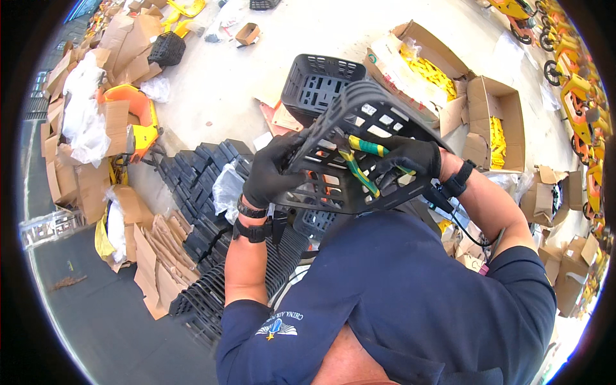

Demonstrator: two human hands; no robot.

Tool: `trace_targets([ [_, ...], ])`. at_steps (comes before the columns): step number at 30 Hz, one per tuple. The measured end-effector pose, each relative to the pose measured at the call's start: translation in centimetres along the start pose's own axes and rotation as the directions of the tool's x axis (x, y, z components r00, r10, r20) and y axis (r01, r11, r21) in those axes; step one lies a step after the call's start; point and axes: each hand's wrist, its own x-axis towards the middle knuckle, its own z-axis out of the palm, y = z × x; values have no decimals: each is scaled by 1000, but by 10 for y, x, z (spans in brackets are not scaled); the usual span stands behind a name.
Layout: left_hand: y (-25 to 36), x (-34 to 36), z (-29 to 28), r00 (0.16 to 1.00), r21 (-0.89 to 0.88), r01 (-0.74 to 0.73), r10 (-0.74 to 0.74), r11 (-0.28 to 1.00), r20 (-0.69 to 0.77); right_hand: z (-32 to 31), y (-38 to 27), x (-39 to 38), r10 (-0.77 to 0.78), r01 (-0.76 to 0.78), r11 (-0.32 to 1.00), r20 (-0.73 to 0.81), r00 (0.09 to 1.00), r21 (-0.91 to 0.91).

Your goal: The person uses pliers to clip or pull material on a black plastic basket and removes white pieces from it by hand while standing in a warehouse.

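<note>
A black slotted plastic basket is held up tilted in front of my chest, its open side toward me. My left hand, in a black glove, grips the basket's left edge. Inside it my right hand, also gloved in black, is closed on pliers with green and yellow handles. Those handles are spread apart, and the dark jaws point at the slotted wall near my left hand. Whether the jaws grip anything there is too small to make out.
Another black basket stands on the floor just beyond. Nested black baskets and dark stacked parts lie to the left. Cardboard boxes with yellow parts sit at the right. Flattened cardboard and yellow bikes line the sides.
</note>
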Motion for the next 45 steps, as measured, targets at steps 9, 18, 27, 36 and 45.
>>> trace_targets([
  [9, 21, -21, 12, 990, 452, -138, 110, 881, 87, 41, 10, -27, 18, -9, 989, -60, 998, 145],
  [18, 23, -19, 17, 999, 305, -25, 15, 952, 34, 55, 13, -19, 128, -114, 953, -29, 991, 280],
  [27, 13, -19, 13, 999, 77, 37, -38, 996, 19, 59, 27, -5, 120, -112, 974, -33, 992, 197],
  [36, 0, -23, -4, 996, 61, 94, -94, 994, 2, 55, 33, 11, 205, -201, 893, 34, 978, 403],
  [45, -13, -28, -11, 988, 76, 115, -107, 990, -110, 54, 27, 18, 181, -164, 865, 11, 983, 474],
])
